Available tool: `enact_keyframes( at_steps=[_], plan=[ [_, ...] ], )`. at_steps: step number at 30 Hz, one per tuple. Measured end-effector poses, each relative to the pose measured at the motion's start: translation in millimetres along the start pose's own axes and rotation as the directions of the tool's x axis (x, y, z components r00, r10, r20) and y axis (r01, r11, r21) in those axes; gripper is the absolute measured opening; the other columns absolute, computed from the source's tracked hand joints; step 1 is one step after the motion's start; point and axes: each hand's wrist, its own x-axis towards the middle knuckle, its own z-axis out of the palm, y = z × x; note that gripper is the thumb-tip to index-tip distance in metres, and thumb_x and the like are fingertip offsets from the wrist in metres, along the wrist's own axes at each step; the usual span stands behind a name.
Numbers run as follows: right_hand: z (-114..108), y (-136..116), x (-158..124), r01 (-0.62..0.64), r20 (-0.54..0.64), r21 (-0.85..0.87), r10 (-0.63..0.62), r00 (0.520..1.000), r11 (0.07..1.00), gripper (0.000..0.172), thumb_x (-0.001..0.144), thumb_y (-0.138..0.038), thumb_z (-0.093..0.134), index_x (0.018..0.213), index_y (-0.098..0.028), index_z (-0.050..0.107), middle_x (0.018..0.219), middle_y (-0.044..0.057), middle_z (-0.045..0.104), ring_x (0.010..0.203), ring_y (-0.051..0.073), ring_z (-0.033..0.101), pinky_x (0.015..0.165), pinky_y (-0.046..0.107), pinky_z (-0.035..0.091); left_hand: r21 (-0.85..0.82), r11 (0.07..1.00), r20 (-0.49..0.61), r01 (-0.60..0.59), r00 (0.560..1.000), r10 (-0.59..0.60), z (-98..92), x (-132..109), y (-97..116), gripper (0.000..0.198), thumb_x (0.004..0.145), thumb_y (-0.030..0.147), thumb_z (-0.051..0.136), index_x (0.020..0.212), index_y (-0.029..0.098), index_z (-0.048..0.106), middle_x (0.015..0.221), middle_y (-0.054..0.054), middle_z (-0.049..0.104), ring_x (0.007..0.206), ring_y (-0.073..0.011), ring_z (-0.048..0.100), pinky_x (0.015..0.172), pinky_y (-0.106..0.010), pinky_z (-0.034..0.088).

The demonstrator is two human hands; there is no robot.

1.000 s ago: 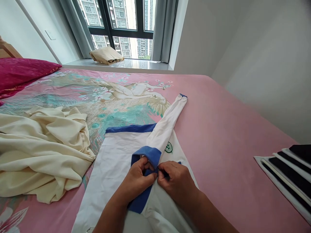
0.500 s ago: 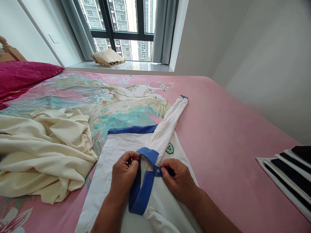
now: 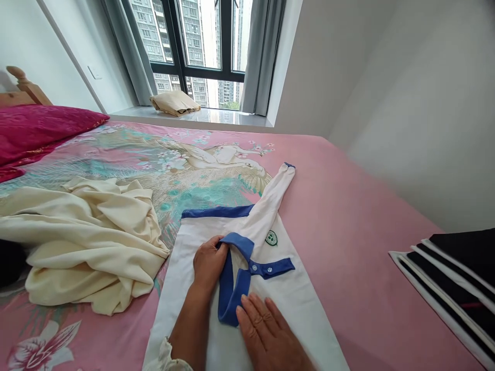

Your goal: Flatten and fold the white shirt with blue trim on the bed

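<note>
A white polo shirt (image 3: 309, 304) with blue trim lies on the bed, one sleeve stretched toward the far side. Its blue collar (image 3: 242, 245) stands in a loop, and the blue button placket (image 3: 273, 267) points right, two buttons showing. A green round badge sits on the chest. My left hand (image 3: 211, 260) pinches the collar's left edge between thumb and fingers. Flat on the shirt front, below the placket, rests my right hand (image 3: 266, 327), fingers stretched out and their tips touching the collar's lower right edge.
A crumpled cream cloth (image 3: 96, 247) lies to the left, a dark object (image 3: 11, 263) beside it. Folded black and white clothes (image 3: 452, 278) are stacked at right. A magenta pillow (image 3: 50, 126) is at far left; a beige bundle (image 3: 176, 103) sits on the windowsill.
My right hand has let go of the placket and moved down onto the shirt front, fingers now flat. The placket lies fully in view. My left hand still holds the collar.
</note>
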Motion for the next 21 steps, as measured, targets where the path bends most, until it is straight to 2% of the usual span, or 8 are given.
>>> enact_keyframes(
  at_steps=[2,4,7,9,11,15,18,21],
  plan=[
    [16.5,-11.6,-13.7,0.037,0.069,-0.072,-0.032,0.997,0.997,0.037,0.086,-0.021,0.046,0.120,-0.010,0.054,0.118,0.012,0.064,0.113,0.025,0.055,0.095,0.036,0.042,-0.023,1.000,0.014,0.014,1.000,-0.014,-2.0,1.4,-2.5,0.027,0.081,0.043,0.048,0.091,0.031,0.070,0.089,-0.001,0.073,0.087,-0.0231,0.064,0.073,-0.030,0.041],
    [27.1,-18.2,-18.6,0.043,0.045,-0.086,-0.039,0.998,0.995,0.035,0.086,-0.027,0.048,0.115,-0.011,0.057,0.112,0.012,0.066,0.108,0.024,0.058,0.094,0.035,0.042,-0.045,0.998,0.019,0.035,0.999,-0.034,-3.8,3.6,-5.7,0.028,0.080,0.041,0.048,0.093,0.029,0.070,0.090,-0.003,0.073,0.087,-0.0238,0.064,0.074,-0.031,0.041],
    [29.7,-23.7,-11.0,-0.071,-0.020,-0.043,0.071,0.997,0.997,0.044,0.084,-0.047,0.046,0.108,-0.013,0.060,0.107,0.011,0.068,0.105,0.025,0.059,0.095,0.035,0.041,-0.075,0.996,0.036,0.050,0.998,-0.047,-6.5,6.8,-9.1,0.029,0.078,0.038,0.048,0.096,0.027,0.069,0.093,-0.004,0.072,0.090,-0.0249,0.063,0.076,-0.032,0.041],
    [29.0,-26.9,-2.5,-0.156,0.037,-0.023,0.157,0.987,0.987,0.055,0.081,-0.053,0.046,0.115,-0.011,0.058,0.118,0.012,0.064,0.114,0.027,0.054,0.097,0.037,0.040,-0.103,0.993,0.059,0.048,0.997,-0.042,-8.3,8.2,-9.9,0.031,0.078,0.035,0.047,0.101,0.027,0.067,0.095,-0.004,0.072,0.090,-0.0237,0.063,0.077,-0.032,0.042],
    [31.9,-30.5,2.7,-0.177,0.090,-0.040,0.180,0.979,0.983,0.063,0.079,-0.052,0.048,0.124,-0.009,0.053,0.128,0.014,0.057,0.123,0.028,0.047,0.099,0.039,0.038,-0.137,0.989,0.081,0.047,0.996,-0.036,-9.6,9.2,-9.8,0.035,0.080,0.034,0.041,0.106,0.027,0.064,0.099,-0.003,0.071,0.091,-0.0214,0.063,0.077,-0.030,0.043],
    [41.5,-37.0,-4.9,-0.174,-0.004,-0.045,0.174,0.985,0.984,0.060,0.080,-0.048,0.046,0.126,-0.010,0.051,0.130,0.012,0.056,0.127,0.026,0.042,0.100,0.038,0.038,-0.139,0.988,0.096,0.062,0.994,-0.049,-7.2,12.3,-8.4,0.041,0.079,0.050,0.044,0.106,0.024,0.062,0.099,-0.007,0.070,0.093,-0.0254,0.062,0.081,-0.035,0.043],
    [29.3,-38.2,-24.7,-0.310,-0.022,-0.034,0.309,0.951,0.950,0.053,0.077,-0.040,0.049,0.125,-0.016,0.053,0.129,0.008,0.057,0.124,0.026,0.045,0.099,0.038,0.039,-0.099,0.993,0.095,0.071,0.994,-0.061,-2.4,14.9,-8.4,0.043,0.070,0.049,0.057,0.104,0.023,0.063,0.097,-0.009,0.069,0.095,-0.0294,0.062,0.084,-0.038,0.041],
    [-2.0,-35.6,-51.9,-0.455,0.081,-0.084,0.461,0.884,0.887,0.051,0.072,-0.028,0.053,0.123,-0.023,0.054,0.126,0.007,0.059,0.117,0.028,0.051,0.095,0.041,0.041,-0.084,0.994,0.117,0.076,0.991,-0.066,-0.6,16.8,-8.2,0.039,0.069,0.042,0.059,0.104,0.024,0.063,0.094,-0.007,0.069,0.093,-0.0274,0.062,0.081,-0.035,0.042]
  ],
)
